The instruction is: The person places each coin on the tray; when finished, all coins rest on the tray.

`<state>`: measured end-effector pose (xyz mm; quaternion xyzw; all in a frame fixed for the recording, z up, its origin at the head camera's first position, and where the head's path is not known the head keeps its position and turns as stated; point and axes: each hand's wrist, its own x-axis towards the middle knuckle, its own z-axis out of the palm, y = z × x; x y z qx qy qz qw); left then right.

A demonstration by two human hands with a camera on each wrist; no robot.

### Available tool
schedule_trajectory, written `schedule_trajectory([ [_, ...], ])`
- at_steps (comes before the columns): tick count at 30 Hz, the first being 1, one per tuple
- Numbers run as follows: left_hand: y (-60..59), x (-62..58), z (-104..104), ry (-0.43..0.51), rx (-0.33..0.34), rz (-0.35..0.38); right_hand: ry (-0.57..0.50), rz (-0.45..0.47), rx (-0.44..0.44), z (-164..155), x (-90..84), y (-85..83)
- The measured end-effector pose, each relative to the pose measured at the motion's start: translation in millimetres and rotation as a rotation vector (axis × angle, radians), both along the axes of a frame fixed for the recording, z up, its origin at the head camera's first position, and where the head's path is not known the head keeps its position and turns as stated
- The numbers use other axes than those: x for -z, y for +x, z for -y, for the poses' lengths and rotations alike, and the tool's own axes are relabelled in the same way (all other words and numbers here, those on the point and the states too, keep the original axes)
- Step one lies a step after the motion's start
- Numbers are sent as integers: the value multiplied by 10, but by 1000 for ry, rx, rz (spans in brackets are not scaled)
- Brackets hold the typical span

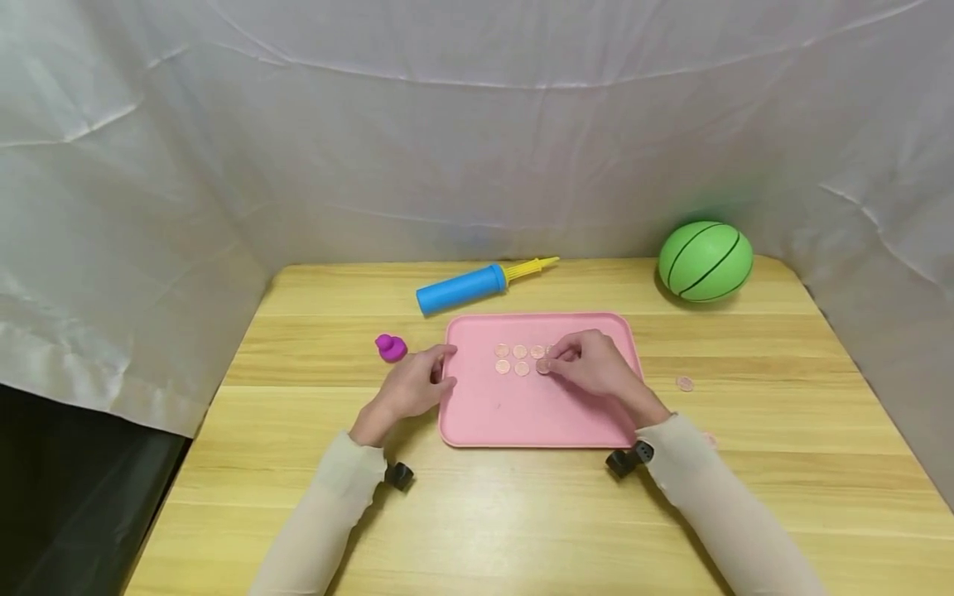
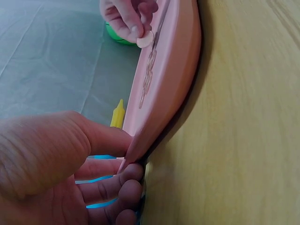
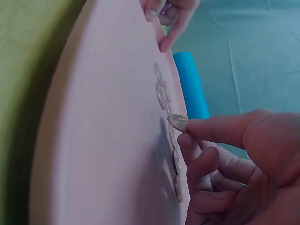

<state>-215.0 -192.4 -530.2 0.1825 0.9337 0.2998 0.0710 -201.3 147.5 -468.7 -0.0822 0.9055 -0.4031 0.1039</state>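
My right hand (image 1: pixel 592 362) pinches a round, shiny coin (image 3: pixel 178 122) between thumb and forefinger, close over the pink tray (image 1: pixel 477 414). In the head view this coin is at the right end of the nearer of two rows of coins (image 1: pixel 519 351) lying on the tray. The right fingers partly hide the far row's right end. At the tray's left side, my left hand (image 1: pixel 410 384) grips the rim. The left wrist view shows the thumb (image 2: pixel 108 138) at the rim and the other fingers curled along its outer side.
A purple rubber duck (image 1: pixel 391 348) stands beside the left hand. Behind the tray lies a blue hand pump (image 1: pixel 462 289) with a yellow nozzle. A green ball (image 1: pixel 705 261) sits at the back right. One loose coin (image 1: pixel 685 383) lies right of the tray on the wooden table (image 1: pixel 507 521).
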Motion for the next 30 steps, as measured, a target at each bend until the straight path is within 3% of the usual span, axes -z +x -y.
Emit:
schedule_trajectory([
  [2,3,-10,-15,4,1,3,11,-6,11,23,-2,-5],
  [3,40,-82,-32,3,12,-7,17,-11,13,31,-3,-6],
  [7,36,-107,-62,24,30,-28,34,-30,29,26,-8,-5],
  [9,87,-255,-112,21,28,-4,45,-35,31,3,-11,-4],
  [10,44,-186,-104,26,18,6,45,-36,33,-13,-11,-2],
  [13,33,-184,-109,13,10,24,39,-41,35,-66,-24,21],
  [14,64,-254,-128,11,7,36,33,-42,37,-89,-31,37],
  [16,65,-239,-123,26,19,22,13,-44,39,-142,-48,77],
  [17,100,-310,-142,28,21,27,6,-42,39,-171,-62,100],
  [19,125,-308,-130,41,42,-6,-12,-34,37,-238,-84,144],
  [20,151,-363,-141,45,39,6,-17,-24,38,-273,-97,165],
  [30,9,-14,-15,14,11,6,-51,-48,7,-611,-169,311],
])
